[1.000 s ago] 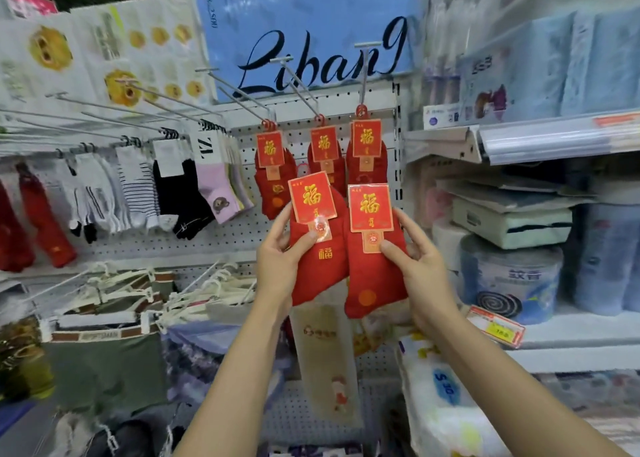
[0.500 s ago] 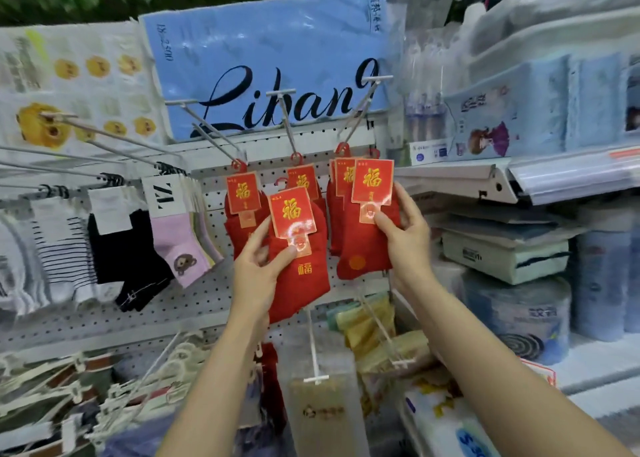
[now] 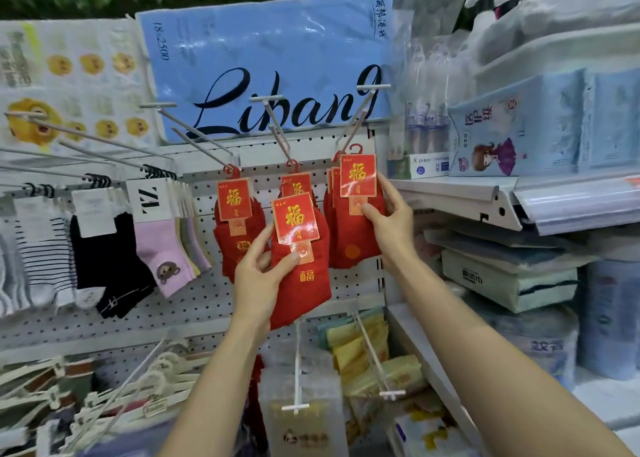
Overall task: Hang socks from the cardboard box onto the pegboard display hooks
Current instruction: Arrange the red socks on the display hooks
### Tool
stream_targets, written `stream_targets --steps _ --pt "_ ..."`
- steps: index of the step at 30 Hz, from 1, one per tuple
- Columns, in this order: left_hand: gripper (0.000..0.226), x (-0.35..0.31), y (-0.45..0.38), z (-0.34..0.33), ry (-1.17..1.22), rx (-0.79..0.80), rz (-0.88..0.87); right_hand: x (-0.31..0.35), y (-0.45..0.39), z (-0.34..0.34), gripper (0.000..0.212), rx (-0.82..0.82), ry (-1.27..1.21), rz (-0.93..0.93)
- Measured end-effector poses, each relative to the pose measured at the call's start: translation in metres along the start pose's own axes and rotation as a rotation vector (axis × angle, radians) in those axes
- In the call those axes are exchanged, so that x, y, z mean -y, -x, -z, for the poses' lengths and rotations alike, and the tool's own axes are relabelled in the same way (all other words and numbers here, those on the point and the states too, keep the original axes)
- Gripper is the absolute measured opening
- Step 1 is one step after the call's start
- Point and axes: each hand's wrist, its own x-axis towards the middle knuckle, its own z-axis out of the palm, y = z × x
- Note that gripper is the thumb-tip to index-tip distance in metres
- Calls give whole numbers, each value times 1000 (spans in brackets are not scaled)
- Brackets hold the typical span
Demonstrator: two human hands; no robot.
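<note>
- Two red sock packs remain in hand: the right hand (image 3: 389, 226) pinches one (image 3: 358, 193) at the rightmost pegboard hook (image 3: 356, 127).
- Left hand (image 3: 258, 276) pinches another (image 3: 299, 248), unhung; three hooks already carry red socks.

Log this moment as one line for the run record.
left hand grips red sock pair | right hand holds another red sock pair at rightmost hook | neither released

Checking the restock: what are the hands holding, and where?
Left hand pinches a red sock pack just below its card; right hand likewise pinches another red pack.
</note>
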Motion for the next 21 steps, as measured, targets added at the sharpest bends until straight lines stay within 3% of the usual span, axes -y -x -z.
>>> stream_targets --steps 8,15,19,21 --pt "63 -2 -5 -1 10 -4 -6 -18 -10 -8 60 86 78 45" --pt "65 1 -10 -4 -5 18 -9 -29 -12 -7 58 53 203 47" --pt "53 2 -14 -8 -35 6 -24 -23 18 -12 43 -139 461 327" --pt "47 1 -15 -11 -34 5 -31 -15 39 -20 41 -50 358 361"
